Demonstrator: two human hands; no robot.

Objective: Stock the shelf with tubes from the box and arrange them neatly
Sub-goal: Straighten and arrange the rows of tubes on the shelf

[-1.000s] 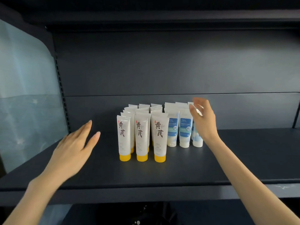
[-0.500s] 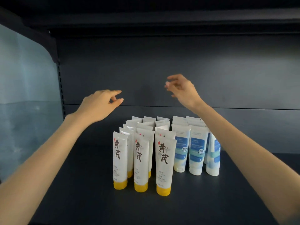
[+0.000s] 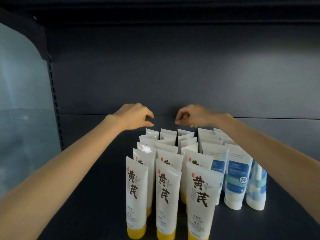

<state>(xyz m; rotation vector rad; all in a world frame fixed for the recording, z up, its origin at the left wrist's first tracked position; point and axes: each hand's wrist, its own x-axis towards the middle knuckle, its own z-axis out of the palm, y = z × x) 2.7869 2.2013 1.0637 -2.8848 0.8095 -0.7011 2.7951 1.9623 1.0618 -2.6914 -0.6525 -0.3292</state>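
Both hands are positioned above the rear of the tube block, close to the back panel (image 3: 173, 75).

- My left hand (image 3: 136, 116) is clenched loosely, fingertips drawn toward the thumb, grasping nothing.
- My right hand (image 3: 192, 116) is in the same condition.
- Neither hand appears to touch a tube.

The tubes stand cap-down on the shelf (image 3: 86, 196), crimped ends up and labels facing forward, which I judge keeps the print readable from the front. The yellow-capped tubes (image 3: 168, 193) form three columns on the left. The blue-labelled tubes (image 3: 237, 179) stand just beside them on the right. The rearmost tubes (image 3: 168, 132) lie directly below my fingertips.

I judge that the hands sit here to pinch those crimped tops and square the back row. The columns are not perfectly straight. The box is not in view.
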